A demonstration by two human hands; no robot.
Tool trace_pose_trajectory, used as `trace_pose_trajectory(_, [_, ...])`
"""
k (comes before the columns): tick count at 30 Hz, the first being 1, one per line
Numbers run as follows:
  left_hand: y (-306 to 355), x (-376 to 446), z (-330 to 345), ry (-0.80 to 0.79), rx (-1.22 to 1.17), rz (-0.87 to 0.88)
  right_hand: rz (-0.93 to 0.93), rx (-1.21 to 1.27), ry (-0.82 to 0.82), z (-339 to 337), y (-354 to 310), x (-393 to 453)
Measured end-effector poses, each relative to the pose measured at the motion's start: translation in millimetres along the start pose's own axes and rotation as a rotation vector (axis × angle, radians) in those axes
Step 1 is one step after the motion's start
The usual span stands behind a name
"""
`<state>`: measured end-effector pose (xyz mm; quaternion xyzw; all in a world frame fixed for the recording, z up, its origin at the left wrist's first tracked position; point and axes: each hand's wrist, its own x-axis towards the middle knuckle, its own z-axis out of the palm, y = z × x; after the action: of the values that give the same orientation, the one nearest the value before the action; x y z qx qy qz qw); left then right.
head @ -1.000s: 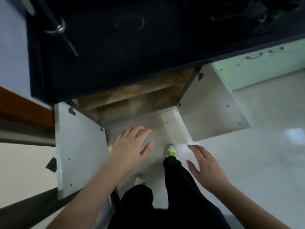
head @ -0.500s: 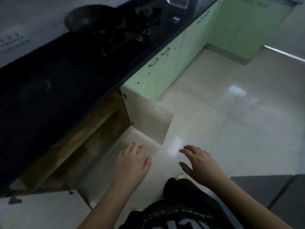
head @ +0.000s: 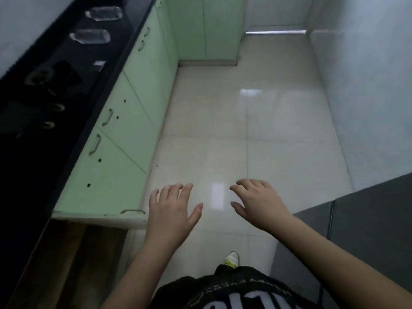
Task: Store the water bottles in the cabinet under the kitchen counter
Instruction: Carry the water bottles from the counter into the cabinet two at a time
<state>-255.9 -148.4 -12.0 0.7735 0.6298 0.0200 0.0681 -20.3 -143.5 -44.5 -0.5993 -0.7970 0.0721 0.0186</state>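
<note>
Bottles (head: 89, 36) lie on their sides on the dark counter (head: 73, 70), two clear ones, one beyond the other (head: 104, 13), well ahead and to the left of both hands. The left hand (head: 172, 209) and right hand (head: 258, 202) hang over the floor (head: 245, 141) with fingers spread, holding nothing. The open cabinet (head: 73, 253) sits below and left of the left hand, its door (head: 100, 216) swung out beside that wrist. Judging by the clear plastic, each bottle is likely smooth and a bit slippery, light if empty and heavier if full, which cannot be told from here; lying down, they may roll. A wrap around the middle of the body looks the safest hold, since thin walls would give under a hard squeeze. Compared with a second ago, the view has swung from the cabinet mouth straight below the hands to the long run of green doors, and the bottles have come into sight, while both hands have stayed empty.
</note>
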Motion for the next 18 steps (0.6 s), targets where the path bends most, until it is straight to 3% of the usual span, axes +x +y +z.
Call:
trace_pose_trajectory(9, [34.3, 111.5, 12.8, -0.047, 0.035, 0.251, 0.223, 0.076, 0.101, -9.7, 60.1, 45.8])
trace_pose_trajectory(18, [14.3, 266.8, 1.0, 0.031, -0.030, 0.242, 0.237, 0.032, 0.175, -23.0, 103.5, 175.7])
